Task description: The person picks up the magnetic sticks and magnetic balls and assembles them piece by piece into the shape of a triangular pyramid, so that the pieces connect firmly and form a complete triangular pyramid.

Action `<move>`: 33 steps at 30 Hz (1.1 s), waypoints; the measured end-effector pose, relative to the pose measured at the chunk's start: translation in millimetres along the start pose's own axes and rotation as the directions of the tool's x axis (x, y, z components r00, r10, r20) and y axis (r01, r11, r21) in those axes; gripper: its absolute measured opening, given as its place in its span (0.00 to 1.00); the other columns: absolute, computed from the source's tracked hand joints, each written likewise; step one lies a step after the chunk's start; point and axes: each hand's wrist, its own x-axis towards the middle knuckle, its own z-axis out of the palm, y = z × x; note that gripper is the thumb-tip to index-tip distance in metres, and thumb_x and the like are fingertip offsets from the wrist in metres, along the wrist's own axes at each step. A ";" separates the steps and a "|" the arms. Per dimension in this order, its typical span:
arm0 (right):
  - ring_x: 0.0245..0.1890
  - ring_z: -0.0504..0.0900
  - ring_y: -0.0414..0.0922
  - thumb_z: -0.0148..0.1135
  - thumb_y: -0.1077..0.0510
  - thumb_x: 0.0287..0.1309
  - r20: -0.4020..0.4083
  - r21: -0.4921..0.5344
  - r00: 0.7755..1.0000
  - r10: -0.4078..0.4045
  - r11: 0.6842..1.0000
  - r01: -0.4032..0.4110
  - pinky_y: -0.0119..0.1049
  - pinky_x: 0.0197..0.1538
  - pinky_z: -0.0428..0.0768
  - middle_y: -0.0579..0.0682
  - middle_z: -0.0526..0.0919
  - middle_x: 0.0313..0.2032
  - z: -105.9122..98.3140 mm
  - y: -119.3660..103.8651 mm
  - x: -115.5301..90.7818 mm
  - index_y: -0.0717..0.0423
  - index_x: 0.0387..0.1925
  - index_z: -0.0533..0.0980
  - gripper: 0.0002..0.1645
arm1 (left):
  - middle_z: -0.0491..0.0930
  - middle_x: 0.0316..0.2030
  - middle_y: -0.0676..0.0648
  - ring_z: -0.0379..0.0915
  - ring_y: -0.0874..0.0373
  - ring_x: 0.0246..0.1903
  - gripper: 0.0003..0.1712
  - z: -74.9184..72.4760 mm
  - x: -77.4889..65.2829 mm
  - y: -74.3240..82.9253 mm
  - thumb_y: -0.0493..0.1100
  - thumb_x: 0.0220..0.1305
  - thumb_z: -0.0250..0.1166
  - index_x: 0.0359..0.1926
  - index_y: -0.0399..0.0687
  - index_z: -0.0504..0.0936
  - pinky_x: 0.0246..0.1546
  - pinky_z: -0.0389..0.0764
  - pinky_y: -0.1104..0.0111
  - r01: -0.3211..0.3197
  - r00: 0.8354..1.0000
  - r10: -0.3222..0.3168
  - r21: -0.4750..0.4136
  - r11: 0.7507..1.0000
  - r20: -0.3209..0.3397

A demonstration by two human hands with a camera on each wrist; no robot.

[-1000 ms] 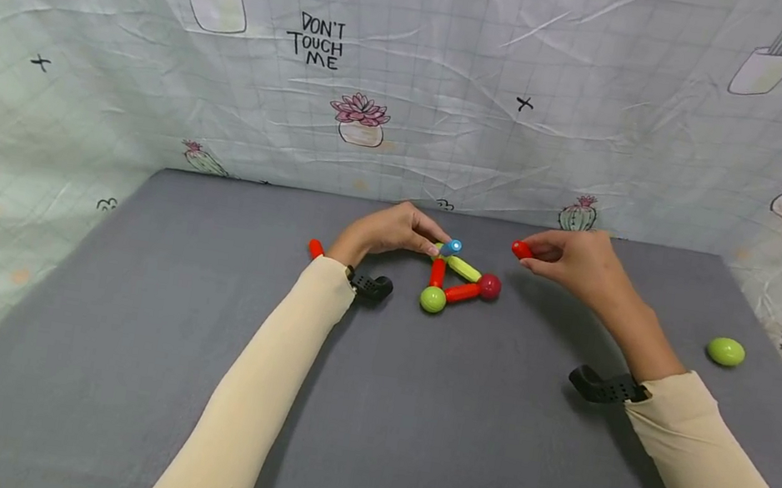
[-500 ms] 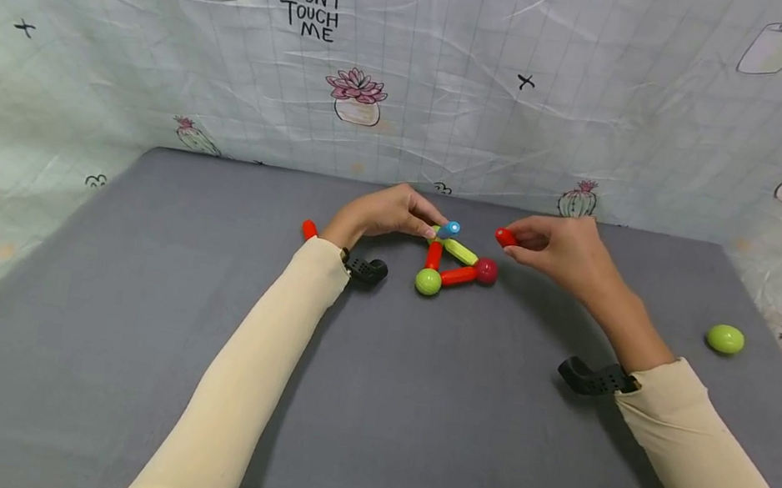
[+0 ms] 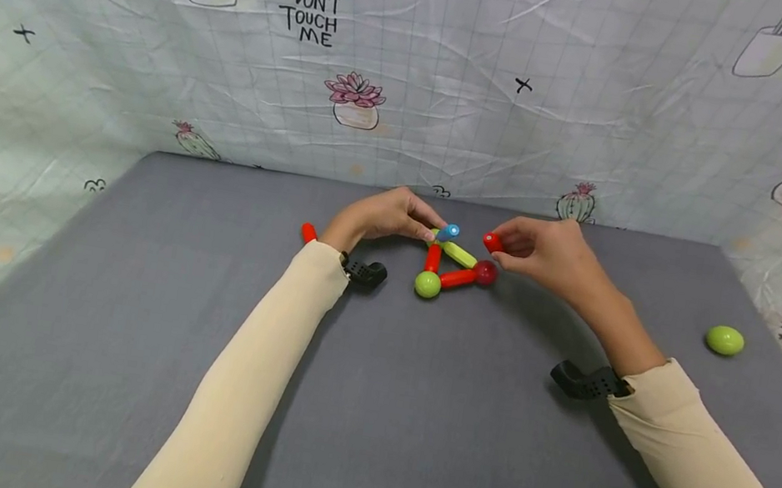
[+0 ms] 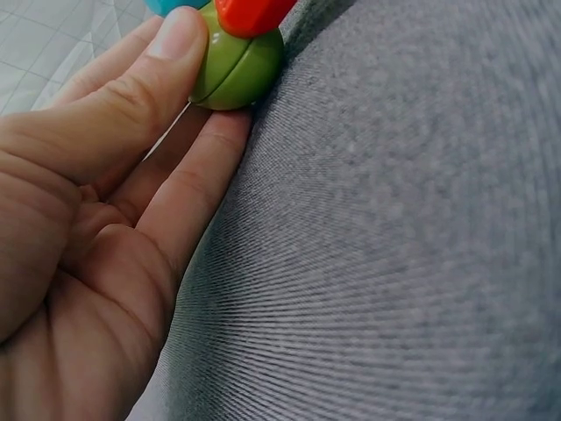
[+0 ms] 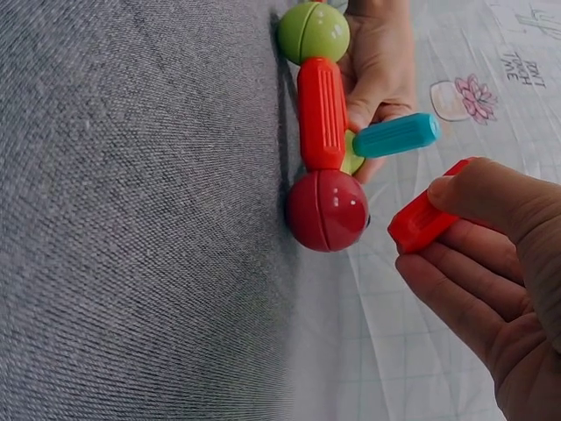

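A triangle of balls and sticks lies at the back of the grey table. At its far corner my left hand pinches a green ball between thumb and fingers. From that ball a blue stick points up at a slant. Two red sticks and a yellow-green stick form the sides, with a green ball at the near corner and a dark red ball at the right. My right hand holds a loose red stick tilted near the dark red ball, apart from it.
Partly behind my left wrist lies another red stick. Far to the right is a lone green ball. A patterned cloth hangs along the table's back edge.
My right hand has moved left with its red stick, closer to the dark red ball and the blue stick. The left hand keeps its hold on the green ball. The head view tilted down slightly.
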 end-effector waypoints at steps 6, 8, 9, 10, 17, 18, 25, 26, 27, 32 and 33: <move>0.38 0.90 0.48 0.75 0.63 0.56 -0.016 0.002 1.000 -0.026 1.000 0.026 0.45 0.39 0.86 0.54 0.90 0.37 2.4 1.3 -1.2 0.61 0.44 0.85 0.14 | 0.85 0.53 0.42 0.80 0.57 0.48 0.18 0.8 0.8 0.4 0.33 0.66 0.68 0.56 0.38 0.86 0.49 0.81 0.68 0.002 1.000 -0.002 -0.031 1.000 -0.001; 0.38 0.90 0.48 0.75 0.63 0.56 -0.011 0.009 1.000 -0.025 1.000 0.026 0.45 0.40 0.86 0.54 0.90 0.37 2.6 2.0 -1.5 0.61 0.45 0.85 0.14 | 0.85 0.53 0.42 0.80 0.57 0.47 0.18 1.3 1.2 1.1 0.32 0.66 0.68 0.56 0.38 0.86 0.50 0.82 0.67 0.004 1.000 -0.004 -0.043 0.999 0.000; 0.38 0.90 0.48 0.75 0.62 0.56 -0.007 0.012 1.000 -0.024 1.000 0.024 0.45 0.40 0.86 0.54 0.90 0.37 2.6 2.2 -1.8 0.61 0.45 0.85 0.14 | 0.85 0.53 0.42 0.80 0.57 0.47 0.18 1.5 1.6 1.3 0.32 0.66 0.68 0.56 0.38 0.85 0.50 0.82 0.67 0.005 1.000 -0.005 -0.045 0.999 0.002; 0.38 0.90 0.48 0.75 0.62 0.56 -0.004 0.013 1.000 -0.023 1.000 0.023 0.45 0.40 0.86 0.54 0.90 0.37 2.3 2.6 -2.1 0.61 0.45 0.85 0.14 | 0.85 0.54 0.42 0.80 0.57 0.48 0.18 1.8 2.0 1.4 0.32 0.66 0.68 0.56 0.38 0.85 0.50 0.82 0.67 0.007 1.000 -0.007 -0.048 0.999 0.003; 0.39 0.90 0.47 0.75 0.61 0.57 0.006 0.017 1.000 -0.018 1.000 0.018 0.45 0.41 0.86 0.54 0.90 0.38 1.6 1.5 -3.4 0.60 0.46 0.85 0.15 | 0.84 0.55 0.41 0.80 0.58 0.47 0.18 1.5 2.6 -1.5 0.32 0.66 0.67 0.57 0.37 0.84 0.52 0.81 0.67 0.032 0.999 -0.031 -0.066 0.997 0.007; 0.39 0.90 0.47 0.75 0.61 0.57 0.005 0.018 1.000 -0.019 1.000 0.018 0.45 0.41 0.86 0.54 0.91 0.38 1.6 1.4 -3.1 0.60 0.46 0.85 0.15 | 0.84 0.55 0.41 0.80 0.58 0.47 0.18 1.1 2.4 -2.2 0.32 0.66 0.67 0.57 0.36 0.84 0.51 0.81 0.67 0.034 0.999 -0.033 -0.069 0.997 0.005; 0.40 0.89 0.47 0.76 0.61 0.56 0.007 0.039 1.000 -0.005 0.999 0.005 0.45 0.42 0.86 0.53 0.90 0.38 3.8 -2.9 -1.4 0.59 0.46 0.85 0.15 | 0.85 0.54 0.41 0.80 0.59 0.45 0.18 -1.9 -1.4 -4.3 0.32 0.66 0.67 0.57 0.36 0.85 0.50 0.82 0.68 0.024 1.000 -0.024 -0.053 0.998 -0.005; 0.40 0.89 0.47 0.76 0.61 0.56 0.011 0.043 1.000 -0.001 0.999 0.000 0.45 0.43 0.86 0.53 0.90 0.38 4.3 -3.1 -1.3 0.59 0.46 0.85 0.15 | 0.85 0.54 0.42 0.80 0.59 0.45 0.18 -2.2 -1.5 -4.3 0.32 0.66 0.67 0.57 0.37 0.85 0.50 0.81 0.68 0.022 1.000 -0.022 -0.045 0.999 -0.005; 0.40 0.89 0.47 0.75 0.62 0.56 0.013 0.044 1.000 0.002 0.999 -0.003 0.45 0.43 0.86 0.53 0.90 0.38 4.8 -3.2 -1.3 0.59 0.46 0.85 0.15 | 0.85 0.54 0.42 0.80 0.59 0.46 0.18 -2.2 -1.4 -4.1 0.32 0.66 0.68 0.57 0.37 0.85 0.50 0.81 0.68 0.020 1.000 -0.020 -0.042 0.999 -0.003; 0.41 0.89 0.47 0.75 0.61 0.57 0.026 0.046 1.000 0.013 0.999 -0.015 0.46 0.44 0.86 0.53 0.90 0.39 6.8 -2.7 -2.1 0.59 0.47 0.85 0.16 | 0.85 0.54 0.42 0.80 0.57 0.48 0.18 -0.7 1.1 -3.7 0.33 0.66 0.68 0.57 0.38 0.85 0.52 0.81 0.67 0.013 1.000 -0.012 -0.044 0.999 0.006; 0.41 0.89 0.47 0.75 0.61 0.57 0.029 0.044 1.000 0.013 0.999 -0.014 0.46 0.44 0.86 0.53 0.90 0.39 7.1 -2.4 -2.4 0.59 0.47 0.85 0.16 | 0.85 0.54 0.42 0.80 0.57 0.48 0.18 -0.1 1.6 -3.8 0.33 0.66 0.68 0.57 0.38 0.85 0.52 0.81 0.67 0.012 1.000 -0.011 -0.046 0.999 0.006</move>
